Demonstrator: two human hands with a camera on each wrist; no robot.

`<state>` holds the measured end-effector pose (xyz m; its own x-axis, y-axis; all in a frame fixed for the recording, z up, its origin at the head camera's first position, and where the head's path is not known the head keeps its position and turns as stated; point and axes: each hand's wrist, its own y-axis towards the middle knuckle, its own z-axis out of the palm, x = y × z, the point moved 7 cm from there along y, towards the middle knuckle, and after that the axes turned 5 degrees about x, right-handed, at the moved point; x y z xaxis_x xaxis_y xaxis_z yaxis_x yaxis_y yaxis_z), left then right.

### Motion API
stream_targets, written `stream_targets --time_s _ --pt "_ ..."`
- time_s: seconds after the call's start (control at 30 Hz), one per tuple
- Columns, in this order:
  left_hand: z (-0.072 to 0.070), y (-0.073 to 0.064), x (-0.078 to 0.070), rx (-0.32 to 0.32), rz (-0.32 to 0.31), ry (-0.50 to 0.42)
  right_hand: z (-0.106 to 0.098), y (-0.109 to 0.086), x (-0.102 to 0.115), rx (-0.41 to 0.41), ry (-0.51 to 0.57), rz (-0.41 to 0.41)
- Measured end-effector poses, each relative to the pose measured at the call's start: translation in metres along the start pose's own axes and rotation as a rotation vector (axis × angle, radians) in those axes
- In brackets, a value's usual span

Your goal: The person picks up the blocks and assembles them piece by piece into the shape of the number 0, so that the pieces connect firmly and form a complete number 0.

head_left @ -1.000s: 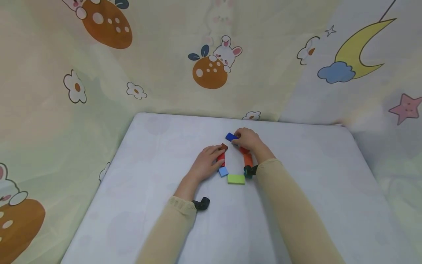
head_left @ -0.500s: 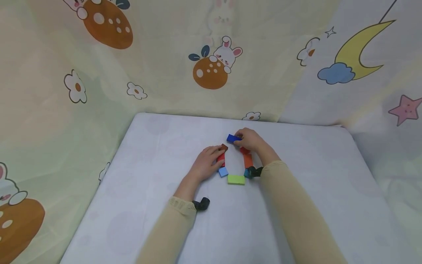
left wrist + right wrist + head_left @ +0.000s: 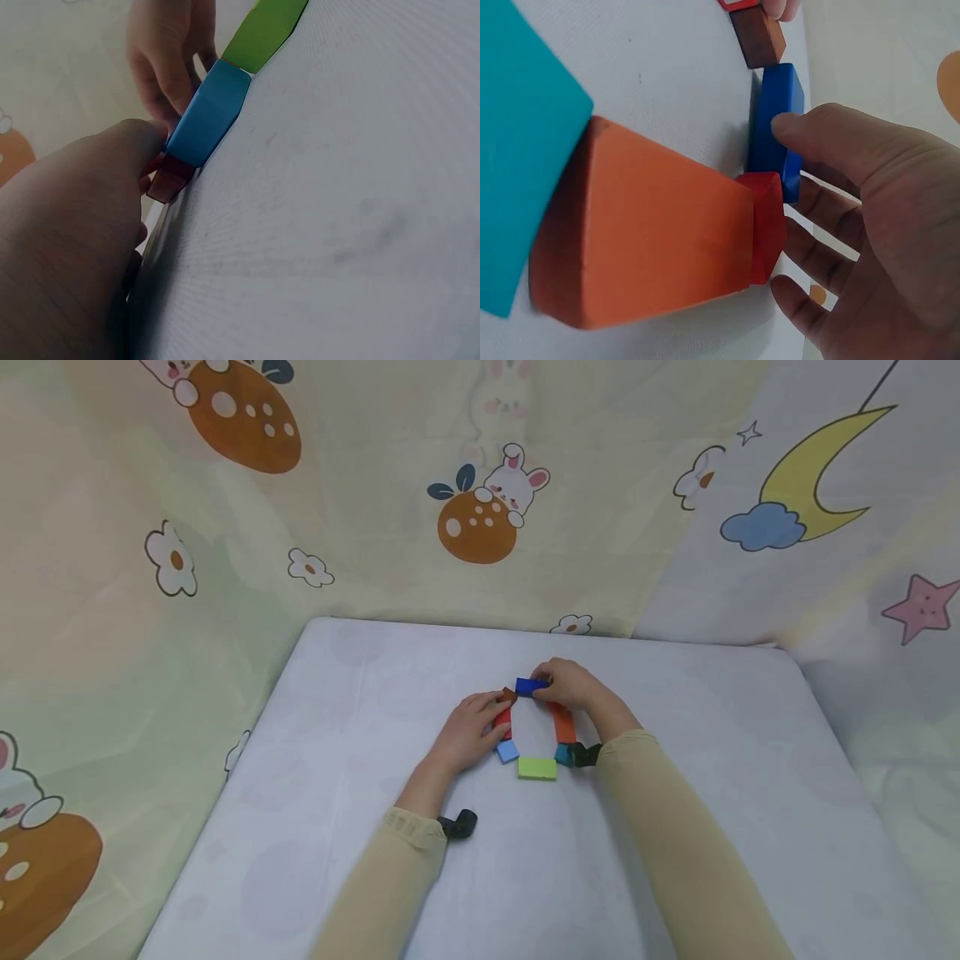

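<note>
My right hand [image 3: 573, 685] pinches a dark blue block [image 3: 527, 687] at the far end of a ring of coloured blocks. Its thumb presses the near side, as the right wrist view shows, with fingers behind. One end of that block meets a small red block [image 3: 769, 225]; its other end lies close to a brown block [image 3: 759, 36]. My left hand [image 3: 467, 731] rests with relaxed fingers over the left side of the ring, touching the brown block and a red block [image 3: 502, 720]. Its thumb lies just by a light blue block [image 3: 507, 752].
A lime green block [image 3: 537, 768] forms the near end of the ring. An orange block [image 3: 564, 725] and a teal block [image 3: 563, 754] line the right side. All lie on a white-covered table [image 3: 300, 735], with a patterned cloth [image 3: 375, 485] hanging behind it.
My right hand has brought the dark blue block nearer and turned it straighter across the far end, beside the brown block. The left hand has stayed in place.
</note>
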<state>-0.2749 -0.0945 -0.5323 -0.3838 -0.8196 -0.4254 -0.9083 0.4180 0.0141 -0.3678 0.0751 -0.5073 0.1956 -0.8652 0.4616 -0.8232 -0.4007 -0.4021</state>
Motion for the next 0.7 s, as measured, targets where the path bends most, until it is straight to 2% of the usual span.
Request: stream_targets --time_s 0.23,0.47,0.7 --pt "0.000 0.000 0.001 -0.001 -0.005 0.002 0.001 0.000 0.000 0.004 -0.027 -0.006" --pt "0.000 0.000 0.000 0.005 -0.003 -0.011 0.001 0.000 -0.001 0.005 -0.002 -0.006" --pt "0.002 0.000 0.005 0.012 -0.022 -0.050 -0.004 -0.014 0.000 0.002 0.035 -0.001"
